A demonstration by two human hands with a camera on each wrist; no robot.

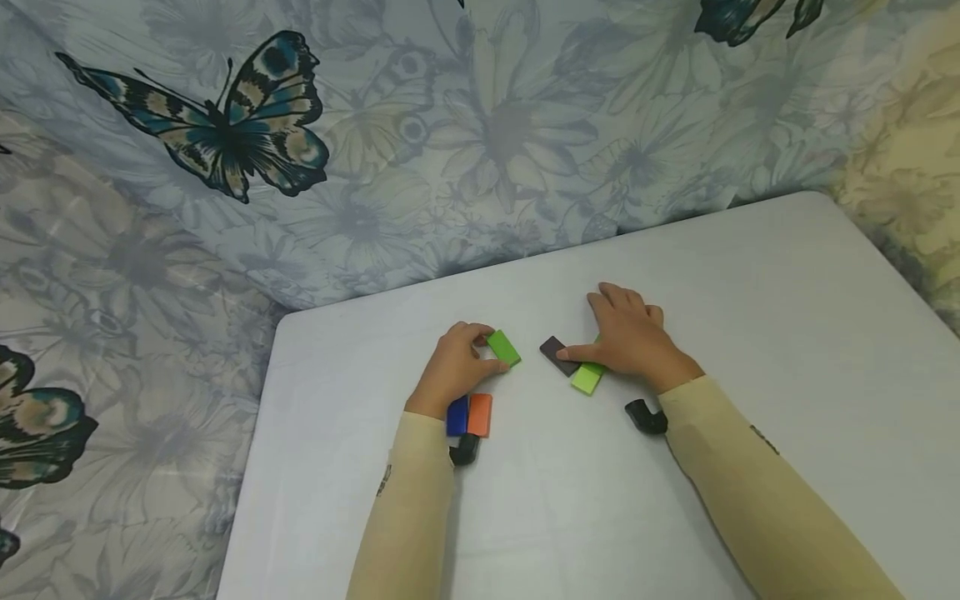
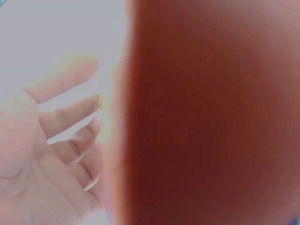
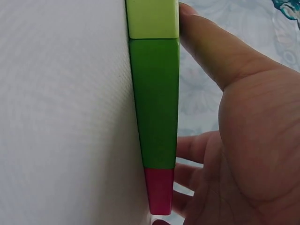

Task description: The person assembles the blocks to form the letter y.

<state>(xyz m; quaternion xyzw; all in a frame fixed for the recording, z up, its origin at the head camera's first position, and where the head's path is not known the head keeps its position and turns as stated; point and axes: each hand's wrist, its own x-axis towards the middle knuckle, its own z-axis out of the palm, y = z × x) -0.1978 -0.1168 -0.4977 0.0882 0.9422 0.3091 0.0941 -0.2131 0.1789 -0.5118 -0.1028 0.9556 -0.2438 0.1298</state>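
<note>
My left hand (image 1: 448, 371) pinches a green rectangular block (image 1: 504, 348) between thumb and fingers, tilted above the white table. Below that wrist lie a blue block (image 1: 457, 418) and an orange block (image 1: 480, 415), side by side. To the right, my right hand (image 1: 630, 335) spreads over a group of blocks, its thumb across a dark grey block (image 1: 553, 350). A lime-green block (image 1: 587, 380) sticks out beneath it. In the right wrist view, a darker green block (image 3: 155, 103) and a pink block (image 3: 160, 190) line up beyond the lime one. A blurred reddish-brown surface covers much of the left wrist view.
A black curved piece (image 1: 646, 417) sits by the right wrist, and another black piece (image 1: 465, 451) by the left wrist. The white table (image 1: 570, 517) ends at the back against a floral cloth (image 1: 510, 133) printed with butterflies.
</note>
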